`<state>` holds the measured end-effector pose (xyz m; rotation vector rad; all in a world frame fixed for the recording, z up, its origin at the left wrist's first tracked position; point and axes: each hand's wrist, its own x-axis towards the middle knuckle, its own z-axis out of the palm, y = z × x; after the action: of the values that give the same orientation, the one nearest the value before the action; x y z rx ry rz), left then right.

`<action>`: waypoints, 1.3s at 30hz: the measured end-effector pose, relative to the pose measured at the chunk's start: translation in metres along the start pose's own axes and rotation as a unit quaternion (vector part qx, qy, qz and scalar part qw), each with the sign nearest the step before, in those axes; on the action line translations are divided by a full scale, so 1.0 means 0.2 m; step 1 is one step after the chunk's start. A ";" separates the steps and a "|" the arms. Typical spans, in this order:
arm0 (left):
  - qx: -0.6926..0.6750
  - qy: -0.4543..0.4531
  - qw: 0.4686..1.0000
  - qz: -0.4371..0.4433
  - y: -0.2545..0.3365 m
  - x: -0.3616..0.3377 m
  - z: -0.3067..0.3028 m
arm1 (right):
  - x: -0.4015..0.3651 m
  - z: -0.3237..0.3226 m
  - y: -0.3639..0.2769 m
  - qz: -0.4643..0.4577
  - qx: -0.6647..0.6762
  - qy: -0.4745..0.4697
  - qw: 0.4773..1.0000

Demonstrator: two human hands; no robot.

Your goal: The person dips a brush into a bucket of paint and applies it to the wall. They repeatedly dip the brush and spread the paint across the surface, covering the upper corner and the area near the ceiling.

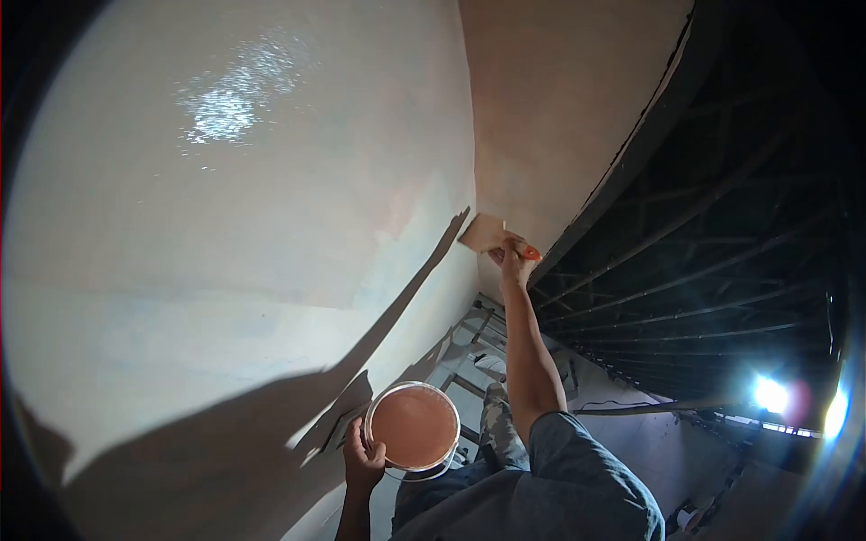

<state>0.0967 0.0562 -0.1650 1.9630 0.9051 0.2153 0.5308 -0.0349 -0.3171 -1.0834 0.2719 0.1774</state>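
My left hand (363,460) grips the rim of a white bucket (453,394), thumb over the near edge. Pinkish-brown paint (413,428) fills it to a little below the rim, and its wire handle hangs down at the near side. Stretched out ahead, my right hand (516,260) is closed around the orange handle of a wide, flat paintbrush (484,233). The brush head lies at the inside corner where the pale left wall (271,225) meets the tan wall (550,99).
Below the corner, metal bars (465,386) stand among items near my legs. A dark ribbed structure (686,243) borders the tan wall on the right. Bright lamps (771,395) shine from the lower right, casting my shadow on the left wall.
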 end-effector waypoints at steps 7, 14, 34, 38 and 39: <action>-0.008 0.012 1.000 0.008 -0.03 -0.03 -0.01 | -0.19 0.47 -0.66 -0.152 -0.027 -0.100 0.983; -0.078 0.024 0.996 -0.022 0.20 -0.04 -0.02 | -0.41 0.77 -1.50 -0.186 0.201 -0.262 0.925; 0.007 0.032 0.999 -0.043 -0.05 -0.11 -0.03 | -0.58 0.42 -0.55 -0.066 -0.046 -0.036 0.996; -0.034 0.088 0.994 -0.053 -0.01 -0.14 0.00 | -0.74 0.69 -1.07 -0.172 0.012 -0.167 0.971; -0.039 0.091 0.994 -0.050 0.01 -0.15 0.00 | -0.80 0.77 -1.22 -0.194 0.063 -0.177 0.963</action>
<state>0.0760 0.0362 -0.1578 1.8419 1.0944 0.3703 0.4656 -0.0122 0.0046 -0.9396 -0.2497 0.0001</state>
